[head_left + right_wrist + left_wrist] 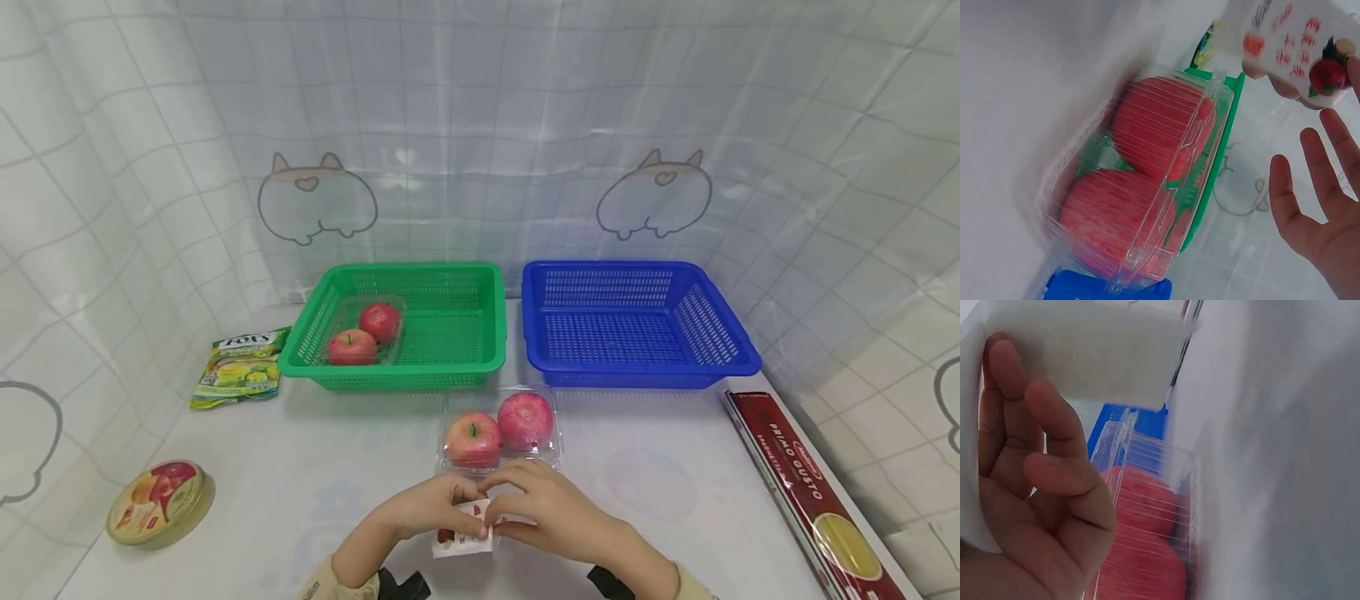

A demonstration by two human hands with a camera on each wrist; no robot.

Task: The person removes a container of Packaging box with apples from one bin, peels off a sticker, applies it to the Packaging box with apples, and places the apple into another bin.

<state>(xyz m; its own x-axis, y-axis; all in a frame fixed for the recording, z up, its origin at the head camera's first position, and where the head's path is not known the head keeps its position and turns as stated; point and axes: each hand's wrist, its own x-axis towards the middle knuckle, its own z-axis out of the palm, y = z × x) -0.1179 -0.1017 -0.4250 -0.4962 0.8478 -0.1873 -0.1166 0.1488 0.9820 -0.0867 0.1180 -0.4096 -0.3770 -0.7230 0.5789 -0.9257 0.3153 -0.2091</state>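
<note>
My left hand (435, 507) holds a small white packet (463, 543), its thumb on the front and other fingers behind. The right wrist view shows red characters and a fruit picture on the packet (1291, 56); the left wrist view shows its plain pale back. My right hand (551, 508) pinches the packet's right edge between thumb and forefinger, its other fingers spread apart in the right wrist view. Just beyond both hands, a clear plastic box (555, 442) with two red apples (474, 439) lies on the table.
A green basket (405, 379) at the back holds another clear box (393, 346) of two apples. Beside it stands a blue basket (622, 377). At left are a yellow-green snack bag (242, 367) and a round fruit-printed tub (156, 504); at right, a red spaghetti pack (802, 483).
</note>
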